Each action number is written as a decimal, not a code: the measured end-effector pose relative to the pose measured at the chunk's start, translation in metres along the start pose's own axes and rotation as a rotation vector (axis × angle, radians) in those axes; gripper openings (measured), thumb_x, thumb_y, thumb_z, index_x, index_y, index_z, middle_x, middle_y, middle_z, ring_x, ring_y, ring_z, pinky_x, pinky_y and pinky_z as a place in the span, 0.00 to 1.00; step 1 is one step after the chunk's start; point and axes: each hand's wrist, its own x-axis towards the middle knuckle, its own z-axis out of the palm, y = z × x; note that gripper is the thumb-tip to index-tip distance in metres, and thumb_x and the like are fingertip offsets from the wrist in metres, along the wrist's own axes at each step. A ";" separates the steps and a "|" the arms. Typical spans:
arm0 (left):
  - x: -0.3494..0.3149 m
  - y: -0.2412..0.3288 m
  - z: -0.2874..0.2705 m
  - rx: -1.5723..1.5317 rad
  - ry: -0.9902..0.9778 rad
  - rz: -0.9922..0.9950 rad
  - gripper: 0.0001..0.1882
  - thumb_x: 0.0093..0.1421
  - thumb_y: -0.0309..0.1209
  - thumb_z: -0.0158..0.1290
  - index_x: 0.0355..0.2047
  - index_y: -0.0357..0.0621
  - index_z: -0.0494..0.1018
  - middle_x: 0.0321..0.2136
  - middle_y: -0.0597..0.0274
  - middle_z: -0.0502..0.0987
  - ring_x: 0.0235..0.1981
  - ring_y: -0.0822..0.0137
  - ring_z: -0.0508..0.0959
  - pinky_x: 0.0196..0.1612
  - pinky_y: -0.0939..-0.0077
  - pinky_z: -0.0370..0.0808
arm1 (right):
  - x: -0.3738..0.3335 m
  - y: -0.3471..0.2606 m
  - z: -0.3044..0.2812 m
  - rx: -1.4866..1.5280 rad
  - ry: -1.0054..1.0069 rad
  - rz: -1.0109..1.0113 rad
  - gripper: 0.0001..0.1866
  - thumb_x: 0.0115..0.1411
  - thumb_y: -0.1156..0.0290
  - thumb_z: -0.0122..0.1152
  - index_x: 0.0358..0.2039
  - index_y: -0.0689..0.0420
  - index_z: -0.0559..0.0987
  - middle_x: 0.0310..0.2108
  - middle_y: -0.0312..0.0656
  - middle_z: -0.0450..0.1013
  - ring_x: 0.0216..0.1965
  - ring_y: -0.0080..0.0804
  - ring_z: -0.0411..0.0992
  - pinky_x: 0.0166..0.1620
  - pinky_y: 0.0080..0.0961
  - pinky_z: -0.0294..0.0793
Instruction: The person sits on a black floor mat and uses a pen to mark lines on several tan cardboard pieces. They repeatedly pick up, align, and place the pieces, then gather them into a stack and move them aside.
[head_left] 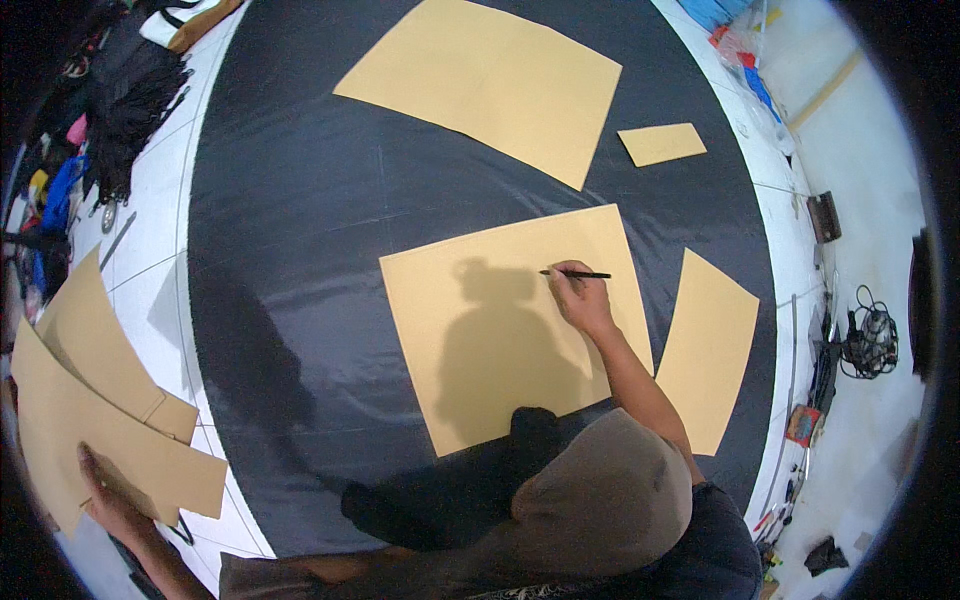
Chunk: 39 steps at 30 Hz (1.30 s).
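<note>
My right hand [580, 298] holds a black pen [577, 274] with its tip on a large tan paper sheet [470, 330]. That sheet lies flat on a black cloth [300, 230] spread over the floor. My left hand [108, 495] is far out at the lower left, gripping the lower edge of a stack of tan paper pieces [90, 400] that lies on the white floor beside the cloth. My bent knee [600, 500] in brown trousers rests at the near edge of the sheet. My shadow falls across the sheet.
More tan pieces lie on the cloth: a big one [490, 80] at the back, a small one [662, 143] at the back right, and a long one [708, 345] to the right. Bags and clothes [120, 100] pile at the left; cables and tools [860, 340] lie at the right.
</note>
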 end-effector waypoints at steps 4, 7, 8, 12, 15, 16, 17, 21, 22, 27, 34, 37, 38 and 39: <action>-0.005 0.006 0.011 -0.068 -0.024 -0.008 0.22 0.58 0.36 0.58 0.47 0.32 0.71 0.45 0.55 0.75 0.41 0.65 0.77 0.46 0.71 0.75 | -0.003 0.010 -0.002 0.130 0.007 0.049 0.13 0.59 0.65 0.57 0.37 0.62 0.78 0.34 0.47 0.77 0.37 0.34 0.76 0.39 0.28 0.74; -0.007 0.009 0.013 -0.066 -0.034 0.009 0.22 0.59 0.36 0.57 0.48 0.32 0.71 0.44 0.55 0.75 0.41 0.65 0.76 0.44 0.72 0.75 | 0.000 0.016 0.001 0.102 0.024 -0.012 0.12 0.59 0.66 0.57 0.37 0.63 0.78 0.33 0.47 0.77 0.36 0.35 0.76 0.38 0.29 0.74; -0.008 0.009 0.014 -0.063 -0.035 0.001 0.22 0.59 0.36 0.57 0.48 0.32 0.70 0.45 0.55 0.75 0.41 0.65 0.77 0.44 0.72 0.75 | 0.000 0.016 0.002 0.091 0.028 -0.024 0.12 0.59 0.66 0.57 0.37 0.63 0.78 0.33 0.47 0.77 0.36 0.35 0.76 0.38 0.29 0.74; -0.011 0.011 0.015 -0.087 -0.052 0.019 0.23 0.59 0.36 0.57 0.48 0.32 0.70 0.45 0.54 0.74 0.42 0.65 0.77 0.44 0.72 0.75 | 0.000 0.012 0.002 0.079 0.032 -0.070 0.12 0.59 0.66 0.57 0.36 0.63 0.78 0.33 0.46 0.78 0.36 0.35 0.76 0.38 0.28 0.74; -0.012 0.013 0.017 -0.030 -0.051 0.041 0.24 0.58 0.36 0.57 0.49 0.32 0.69 0.45 0.53 0.74 0.42 0.64 0.77 0.44 0.72 0.75 | 0.000 0.013 0.000 0.102 0.036 -0.062 0.12 0.59 0.66 0.57 0.35 0.63 0.79 0.32 0.46 0.77 0.35 0.34 0.76 0.38 0.28 0.73; -0.008 0.011 0.013 -0.024 -0.057 0.040 0.24 0.58 0.36 0.58 0.49 0.32 0.68 0.45 0.53 0.74 0.42 0.64 0.77 0.44 0.72 0.75 | -0.001 0.011 0.000 0.087 0.041 -0.063 0.12 0.59 0.66 0.57 0.35 0.63 0.79 0.32 0.46 0.77 0.35 0.34 0.76 0.38 0.28 0.73; -0.006 0.009 0.010 -0.019 -0.064 0.038 0.24 0.58 0.37 0.58 0.49 0.32 0.68 0.45 0.53 0.74 0.42 0.64 0.77 0.44 0.72 0.75 | -0.001 0.009 -0.001 0.072 0.047 -0.064 0.12 0.59 0.66 0.57 0.35 0.63 0.78 0.32 0.46 0.77 0.35 0.34 0.76 0.38 0.28 0.73; -0.007 0.008 0.006 0.040 -0.040 0.038 0.25 0.58 0.37 0.58 0.49 0.31 0.69 0.46 0.53 0.74 0.42 0.63 0.77 0.45 0.71 0.75 | 0.001 0.003 -0.003 0.065 0.028 -0.061 0.12 0.59 0.66 0.57 0.36 0.62 0.78 0.33 0.45 0.77 0.36 0.33 0.76 0.38 0.28 0.73; -0.005 0.007 0.006 0.040 -0.028 0.048 0.25 0.58 0.38 0.58 0.48 0.31 0.69 0.46 0.53 0.74 0.42 0.63 0.77 0.45 0.71 0.75 | 0.003 0.007 -0.001 0.083 0.023 -0.065 0.12 0.59 0.66 0.57 0.36 0.62 0.78 0.33 0.45 0.77 0.36 0.32 0.76 0.38 0.28 0.73; -0.009 0.012 0.011 0.012 -0.042 0.036 0.24 0.58 0.38 0.58 0.47 0.30 0.71 0.45 0.53 0.74 0.41 0.64 0.77 0.44 0.71 0.76 | 0.004 0.014 0.000 0.063 0.022 -0.068 0.13 0.59 0.65 0.58 0.37 0.62 0.79 0.33 0.44 0.77 0.36 0.31 0.75 0.37 0.27 0.73; -0.014 0.018 0.018 -0.017 -0.037 -0.044 0.25 0.58 0.39 0.58 0.46 0.28 0.71 0.44 0.53 0.75 0.40 0.65 0.77 0.44 0.72 0.76 | 0.006 0.024 0.004 0.114 0.021 -0.009 0.13 0.59 0.64 0.58 0.36 0.61 0.79 0.32 0.42 0.78 0.35 0.29 0.75 0.36 0.25 0.73; -0.014 0.019 0.019 0.009 -0.039 -0.040 0.25 0.58 0.39 0.58 0.46 0.28 0.72 0.44 0.53 0.75 0.40 0.65 0.77 0.43 0.72 0.75 | 0.006 0.023 0.003 0.109 0.020 -0.013 0.13 0.59 0.63 0.58 0.36 0.61 0.79 0.32 0.42 0.78 0.35 0.29 0.75 0.36 0.25 0.73; -0.014 0.019 0.018 0.020 -0.039 -0.025 0.25 0.58 0.40 0.58 0.46 0.28 0.72 0.44 0.53 0.75 0.40 0.65 0.77 0.43 0.72 0.75 | 0.006 0.021 0.003 0.113 0.016 -0.013 0.13 0.59 0.63 0.58 0.36 0.61 0.79 0.32 0.43 0.78 0.35 0.29 0.75 0.36 0.25 0.73; -0.014 0.018 0.017 0.026 -0.039 -0.010 0.25 0.58 0.40 0.58 0.46 0.28 0.72 0.44 0.53 0.76 0.40 0.65 0.78 0.44 0.72 0.75 | 0.005 0.020 0.002 0.089 0.013 -0.013 0.13 0.59 0.63 0.58 0.36 0.61 0.79 0.32 0.43 0.77 0.35 0.30 0.75 0.36 0.26 0.73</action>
